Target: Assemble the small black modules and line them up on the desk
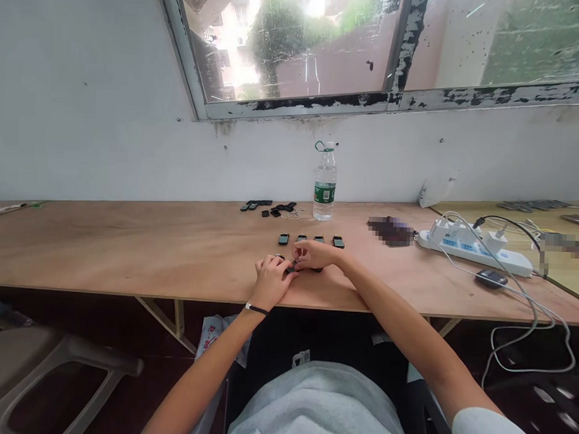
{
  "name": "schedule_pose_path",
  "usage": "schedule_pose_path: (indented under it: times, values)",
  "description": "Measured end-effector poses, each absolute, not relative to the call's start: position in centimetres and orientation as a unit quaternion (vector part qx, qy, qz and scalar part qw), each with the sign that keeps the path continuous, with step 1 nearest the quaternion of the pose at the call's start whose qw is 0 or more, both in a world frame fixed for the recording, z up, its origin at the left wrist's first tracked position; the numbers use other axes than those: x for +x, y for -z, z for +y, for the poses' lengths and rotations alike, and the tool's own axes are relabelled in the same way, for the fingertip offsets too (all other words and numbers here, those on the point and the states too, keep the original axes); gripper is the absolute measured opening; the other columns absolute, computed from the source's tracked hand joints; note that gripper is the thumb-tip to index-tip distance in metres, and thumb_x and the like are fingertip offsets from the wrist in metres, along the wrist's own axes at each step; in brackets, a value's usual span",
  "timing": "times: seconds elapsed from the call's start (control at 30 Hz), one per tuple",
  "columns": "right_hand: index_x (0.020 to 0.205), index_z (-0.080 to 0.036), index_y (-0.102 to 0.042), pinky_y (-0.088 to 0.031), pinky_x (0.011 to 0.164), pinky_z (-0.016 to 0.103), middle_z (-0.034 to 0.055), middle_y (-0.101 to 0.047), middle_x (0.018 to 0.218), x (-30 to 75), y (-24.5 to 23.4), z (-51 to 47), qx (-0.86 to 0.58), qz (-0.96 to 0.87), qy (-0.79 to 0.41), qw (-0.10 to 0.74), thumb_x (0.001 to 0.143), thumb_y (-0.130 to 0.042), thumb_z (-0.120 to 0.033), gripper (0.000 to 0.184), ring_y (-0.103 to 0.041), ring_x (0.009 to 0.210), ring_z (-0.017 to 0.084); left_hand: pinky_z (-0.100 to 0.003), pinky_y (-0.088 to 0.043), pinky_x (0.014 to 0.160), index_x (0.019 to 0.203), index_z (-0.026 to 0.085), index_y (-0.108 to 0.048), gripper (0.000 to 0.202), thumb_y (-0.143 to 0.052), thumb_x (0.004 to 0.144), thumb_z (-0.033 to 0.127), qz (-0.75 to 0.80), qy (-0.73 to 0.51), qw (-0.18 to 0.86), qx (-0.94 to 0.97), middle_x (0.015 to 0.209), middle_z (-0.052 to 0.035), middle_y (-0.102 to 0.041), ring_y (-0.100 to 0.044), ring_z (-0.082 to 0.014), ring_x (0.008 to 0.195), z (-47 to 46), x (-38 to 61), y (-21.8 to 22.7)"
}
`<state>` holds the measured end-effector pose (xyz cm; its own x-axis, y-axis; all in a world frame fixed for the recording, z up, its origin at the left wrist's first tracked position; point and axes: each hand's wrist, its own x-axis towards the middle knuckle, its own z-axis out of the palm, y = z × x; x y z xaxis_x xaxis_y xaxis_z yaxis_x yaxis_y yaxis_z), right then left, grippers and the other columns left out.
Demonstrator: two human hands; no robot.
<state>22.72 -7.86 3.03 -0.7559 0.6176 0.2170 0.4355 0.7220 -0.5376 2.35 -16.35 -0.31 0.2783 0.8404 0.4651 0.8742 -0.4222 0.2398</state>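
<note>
My left hand (271, 281) is closed on a small black device (291, 268) near the front of the table, its fingers curled over the device's left side. From the other side my right hand (313, 254) meets it, thumb and fingertips pinched together right at the device. Whatever lies between the right fingertips is too small to make out. Just beyond the hands stands a row of similar small devices with grey screens, among them one at the left end (283, 239) and one at the right end (338, 242). Another dark device (318, 269) is partly hidden under my right hand.
Against the wall stands a large water bottle (324, 193). Left of it lie loose black parts (283, 208) and more small devices (253, 206). A white power strip (475, 253) with cables and a black mouse-like object (491, 278) occupy the wooden table's (174, 251) right side.
</note>
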Motion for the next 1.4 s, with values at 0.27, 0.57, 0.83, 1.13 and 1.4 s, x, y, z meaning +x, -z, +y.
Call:
schedule_pose_path:
  times: [0.27,0.57,0.83,1.13,1.4]
  values:
    - [0.093,-0.018,-0.075,-0.046,0.065,0.024,0.0040,-0.075,0.085,22.9,-3.3,-7.9,-0.334,-0.872,-0.263,0.244,0.089,-0.068,-0.026,0.012,-0.065,0.074,0.017,-0.046,-0.035,0.095,0.102,0.027,-0.078,0.015,-0.076,0.091,0.036,-0.523,0.280,0.033,-0.804,0.108,-0.0069,-0.074,-0.057,-0.0277,0.114,-16.3,2.3,0.5]
    - [0.095,-0.022,-0.084,-0.048,0.068,0.025,0.0034,-0.080,0.096,23.4,-1.8,-6.2,-0.356,-0.888,-0.195,0.214,0.092,-0.064,-0.022,0.020,-0.069,0.079,0.018,-0.045,-0.038,0.099,0.104,0.026,-0.079,0.013,-0.072,0.094,0.030,-0.505,0.292,-0.001,-0.812,0.106,-0.0066,-0.076,-0.058,-0.0268,0.114,-16.2,2.3,0.6]
    - [0.101,-0.018,-0.081,-0.050,0.075,0.028,0.0066,-0.079,0.099,25.4,-3.9,-7.0,-0.350,-0.875,-0.205,0.265,0.091,-0.057,-0.019,0.026,-0.067,0.084,0.019,-0.043,-0.037,0.097,0.107,0.028,-0.079,0.015,-0.068,0.095,0.029,-0.504,0.288,0.012,-0.814,0.108,-0.0070,-0.073,-0.056,-0.0264,0.114,-16.8,2.4,-0.1]
    - [0.097,-0.016,-0.073,-0.050,0.081,0.028,0.0067,-0.074,0.098,29.8,-4.6,-8.9,-0.360,-0.886,-0.244,0.161,0.079,-0.064,-0.013,0.021,-0.064,0.089,0.020,-0.045,-0.035,0.094,0.114,0.023,-0.073,0.028,-0.070,0.094,0.043,-0.451,0.225,0.061,-0.861,0.111,-0.0110,-0.069,-0.052,-0.0303,0.115,-16.5,8.0,-1.2]
    - [0.095,-0.018,-0.070,-0.048,0.078,0.028,0.0043,-0.069,0.095,29.5,-3.4,-8.2,-0.338,-0.901,-0.221,0.159,0.077,-0.075,-0.025,0.020,-0.058,0.085,0.019,-0.045,-0.034,0.092,0.100,0.022,-0.072,0.014,-0.069,0.096,0.035,-0.469,0.172,0.072,-0.863,0.104,-0.0098,-0.073,-0.054,-0.0299,0.110,-15.8,8.9,-2.0]
